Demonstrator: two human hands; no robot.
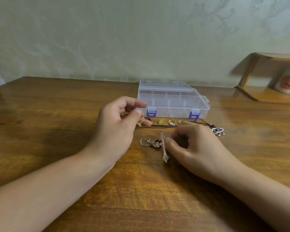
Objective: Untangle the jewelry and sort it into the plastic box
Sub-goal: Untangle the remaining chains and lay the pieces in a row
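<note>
Pinching a blurred gold piece [140, 121], the left hand [117, 124]; right hand [194, 148] grips a chain [163, 148] (fingertips hidden).

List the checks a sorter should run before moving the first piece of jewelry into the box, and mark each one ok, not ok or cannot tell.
1. Clear plastic compartment box lid open: not ok, both purple latches look fastened.
2. Box within reach: ok, it sits just beyond the hands.
3. Left hand has one piece isolated: cannot tell; it pinches a small gold piece, partly hidden.
4. Silver chain with cross pendant untangled: not ok, bunched with a brown ring.
5. Right hand grip secure: cannot tell; fingertips are at the cross.
6. Black cord clear of other pieces: cannot tell.
</note>
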